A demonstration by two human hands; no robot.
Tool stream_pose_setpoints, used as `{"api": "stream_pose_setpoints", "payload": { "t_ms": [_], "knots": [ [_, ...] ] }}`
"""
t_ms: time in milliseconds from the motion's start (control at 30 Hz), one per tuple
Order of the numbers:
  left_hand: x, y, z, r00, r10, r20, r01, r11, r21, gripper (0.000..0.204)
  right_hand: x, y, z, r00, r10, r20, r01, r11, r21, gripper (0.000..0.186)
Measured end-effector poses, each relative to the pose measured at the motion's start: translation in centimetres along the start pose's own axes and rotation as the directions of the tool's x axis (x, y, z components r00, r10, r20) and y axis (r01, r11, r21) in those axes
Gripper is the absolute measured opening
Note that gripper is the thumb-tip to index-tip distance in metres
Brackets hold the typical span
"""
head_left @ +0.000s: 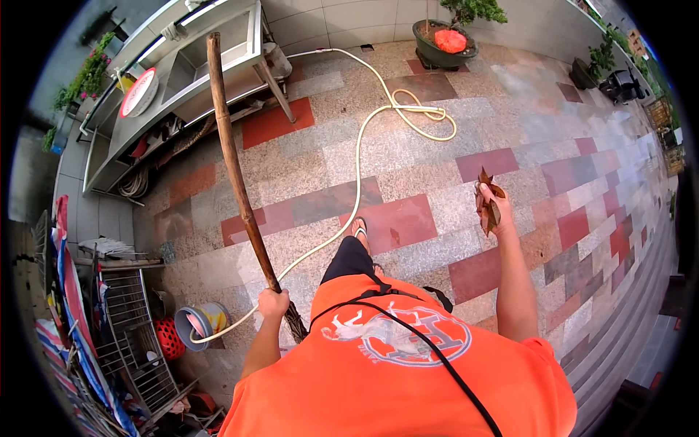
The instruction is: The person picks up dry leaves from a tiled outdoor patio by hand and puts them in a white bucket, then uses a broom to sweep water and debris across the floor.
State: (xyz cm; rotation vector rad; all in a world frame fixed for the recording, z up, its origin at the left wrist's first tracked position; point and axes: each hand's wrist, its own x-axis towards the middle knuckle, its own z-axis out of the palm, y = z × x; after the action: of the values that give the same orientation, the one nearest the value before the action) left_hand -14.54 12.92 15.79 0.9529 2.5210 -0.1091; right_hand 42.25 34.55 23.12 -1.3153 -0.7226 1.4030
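My left hand (274,301) is wrapped round the lower part of a broom's long wooden handle (234,160). The handle leans up and away to the far left, and dark twig-like strands show just below my fist. Out to the right, my right hand (496,207) is closed on a small bunch of dry brown leaves (488,211), which it holds above the tiled floor. Beneath the broom and off to its right, a pale yellow hose (358,162) runs across the tiles and loops at the far middle. One leaf (395,234) lies on a red tile near my sandalled foot (360,229).
A metal sink stand (191,91) with a red-and-white basin (139,92) stands far left. At near left are a bucket (191,320) holding the hose's end, a red perforated basket (169,339) and a metal rack (135,328). A potted plant (440,54) stands by the far wall.
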Motion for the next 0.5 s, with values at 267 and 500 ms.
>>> {"api": "stream_pose_setpoints", "payload": {
  "t_ms": [267,500],
  "knots": [
    [9.0,9.7,3.2,0.992,-0.112,0.058,0.114,0.993,-0.033,0.042,16.9,-6.1,9.0,0.968,-0.016,0.251,0.043,0.994,-0.103,0.020],
    [14.7,20.7,0.8,0.987,-0.152,0.055,0.153,0.988,-0.008,0.042,29.8,-13.8,21.3,0.849,0.139,0.510,-0.008,0.968,-0.250,0.025]
  ]
}}
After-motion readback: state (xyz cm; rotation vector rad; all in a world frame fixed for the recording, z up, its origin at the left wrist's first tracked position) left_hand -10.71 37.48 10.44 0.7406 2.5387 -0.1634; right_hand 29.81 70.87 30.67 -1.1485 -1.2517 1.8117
